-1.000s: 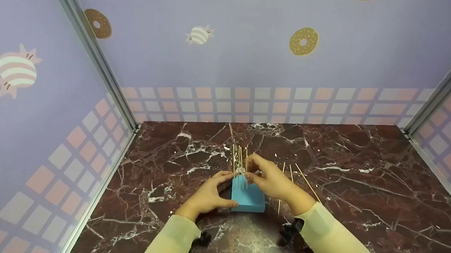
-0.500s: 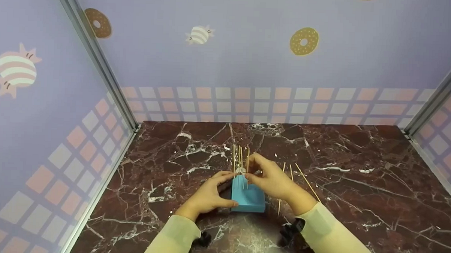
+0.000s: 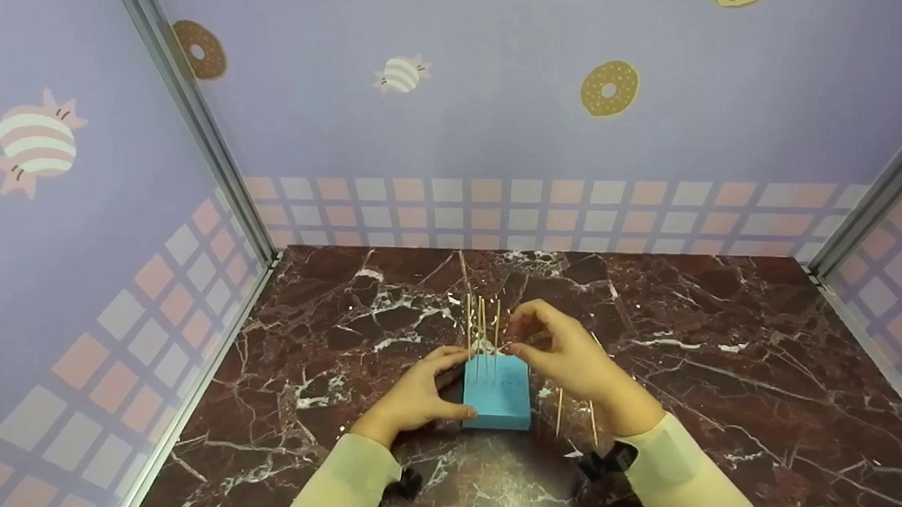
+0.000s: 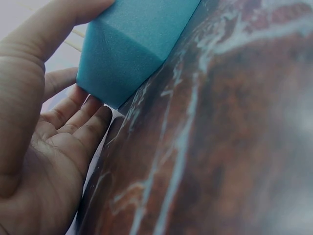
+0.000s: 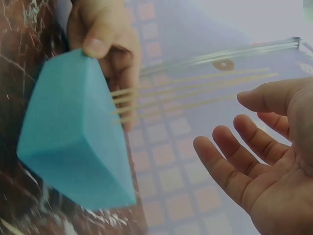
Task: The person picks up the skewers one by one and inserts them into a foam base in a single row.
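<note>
1. right hand (image 3: 567, 355) has drawn back from the upright wooden skewers (image 3: 497, 323) since the earlier frame; its grip is empty, fingers loosely bent.
2. left hand (image 3: 420, 391) grips the left side of the blue foam block (image 3: 502, 402), lower centre of the frame, probably to steady it while skewers stand in it.
3. loose skewers (image 3: 559, 413) lie right of the block on the marbled bench (image 3: 715, 428).
4. right wrist view bares the right palm, hidden from the head view; left wrist view bares the left palm.

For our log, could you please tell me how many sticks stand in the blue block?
4 visible in the blue block: left stick, close middle pair, right stick; others may be hidden.
</note>
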{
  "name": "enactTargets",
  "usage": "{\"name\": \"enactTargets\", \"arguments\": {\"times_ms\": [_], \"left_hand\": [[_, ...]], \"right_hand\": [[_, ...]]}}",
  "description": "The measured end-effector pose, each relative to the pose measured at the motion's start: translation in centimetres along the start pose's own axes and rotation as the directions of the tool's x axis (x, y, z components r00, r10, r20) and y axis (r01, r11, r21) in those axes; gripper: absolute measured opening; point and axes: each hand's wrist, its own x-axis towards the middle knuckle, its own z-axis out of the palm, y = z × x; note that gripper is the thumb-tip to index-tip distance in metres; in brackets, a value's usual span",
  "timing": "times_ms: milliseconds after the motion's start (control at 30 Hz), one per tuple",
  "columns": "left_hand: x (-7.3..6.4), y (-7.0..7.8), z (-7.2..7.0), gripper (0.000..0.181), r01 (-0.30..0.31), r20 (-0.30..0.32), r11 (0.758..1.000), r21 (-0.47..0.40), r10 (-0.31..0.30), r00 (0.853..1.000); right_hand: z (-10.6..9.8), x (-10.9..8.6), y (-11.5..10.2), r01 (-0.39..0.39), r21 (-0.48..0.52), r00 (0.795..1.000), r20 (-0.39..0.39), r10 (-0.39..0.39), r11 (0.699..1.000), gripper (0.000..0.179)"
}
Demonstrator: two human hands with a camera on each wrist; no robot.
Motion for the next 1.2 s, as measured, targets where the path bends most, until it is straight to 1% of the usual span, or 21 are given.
{"name": "enactTargets", "arguments": {"times_ms": [133, 267, 333, 533, 633, 767, 900, 1033, 1133, 1200], "left_hand": [[-0.1, 0.1, 0.0, 0.103, 0.015, 0.010, 0.998, -0.053, -0.015, 1.000], [-0.2, 0.2, 0.1, 0.104, 0.032, 0.017, 0.998, -0.062, -0.031, 0.999], [-0.3, 0.2, 0.1, 0.104, 0.034, 0.017, 0.998, -0.061, -0.033, 0.999], [-0.2, 0.2, 0.1, 0.102, 0.033, 0.022, 0.998, -0.059, -0.032, 0.999], [-0.1, 0.2, 0.1, 0.101, 0.032, 0.020, 0.997, -0.064, -0.031, 0.999], [-0.1, 0.2, 0.1, 0.102, 0.030, 0.018, 0.997, -0.073, -0.029, 0.999], [-0.1, 0.1, 0.1, 0.105, 0.029, 0.018, 0.996, -0.081, -0.028, 0.999], [-0.2, 0.1, 0.1, 0.106, 0.029, 0.014, 0.996, -0.084, -0.028, 1.000], [-0.1, 0.0, 0.1, 0.106, 0.027, 0.015, 0.996, -0.083, -0.026, 1.000], [-0.1, 0.0, 0.1, 0.106, 0.026, 0.015, 0.996, -0.084, -0.025, 1.000]], "right_hand": [[-1.5, -0.7, 0.2, -0.006, -0.015, 0.999, -0.043, 0.005, 1.000, 0.032], [-2.9, -1.7, 0.6, -0.016, -0.059, 0.996, -0.090, 0.010, 0.998, 0.034], [-3.5, -2.3, 0.7, -0.031, -0.058, 0.994, -0.105, 0.025, 0.998, 0.033], [-5.4, -3.5, 1.4, -0.101, -0.033, 0.988, -0.118, 0.097, 0.994, 0.030], [-6.6, -3.8, 2.1, -0.156, -0.067, 0.982, -0.115, 0.148, 0.985, 0.030], [-8.5, -4.0, 3.5, -0.251, -0.130, 0.965, -0.114, 0.237, 0.959, 0.035], [-9.8, -4.0, 5.0, -0.327, -0.158, 0.944, -0.110, 0.312, 0.932, 0.044], [-10.1, -4.1, 6.6, -0.376, -0.168, 0.926, -0.088, 0.366, 0.911, 0.051], [-10.0, -4.2, 7.5, -0.423, -0.137, 0.906, -0.059, 0.419, 0.896, 0.053], [-10.0, -4.3, 8.0, -0.458, -0.109, 0.889, -0.037, 0.457, 0.882, 0.055]]}}
